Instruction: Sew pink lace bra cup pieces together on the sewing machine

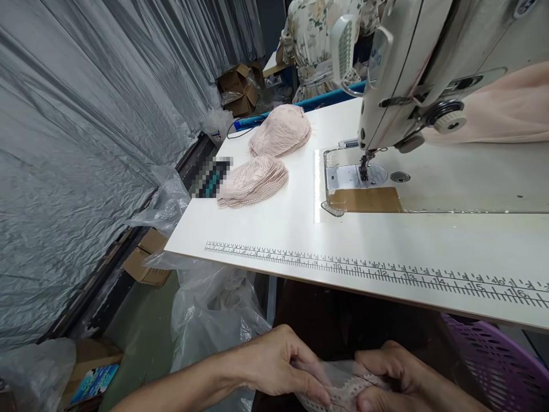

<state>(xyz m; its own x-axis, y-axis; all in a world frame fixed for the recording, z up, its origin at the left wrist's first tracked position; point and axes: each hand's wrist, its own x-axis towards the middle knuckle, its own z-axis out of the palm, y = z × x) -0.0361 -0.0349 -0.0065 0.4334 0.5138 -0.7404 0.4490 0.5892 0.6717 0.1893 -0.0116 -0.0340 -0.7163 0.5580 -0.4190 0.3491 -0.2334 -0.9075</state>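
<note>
Grey plastic sheeting hangs down the whole left side of the room, with cardboard boxes at its far end and more by the floor. From the head view I look down over a white table whose near edge carries a printed ruler. On the right of the table stands a sewing machine, its needle over the plate. Two stacks of pale pink lace pieces lie left of the machine: the near stack and the far stack, close together but apart. A person in a floral dress stands beyond the far edge. A purple basket sits low at the right, and a clear plastic bag hangs below the table on the left.

Below the near edge, my left hand and right hand meet on a lace piece. The fingers of both hands are curled and pinch it between them, thumbs on top.
</note>
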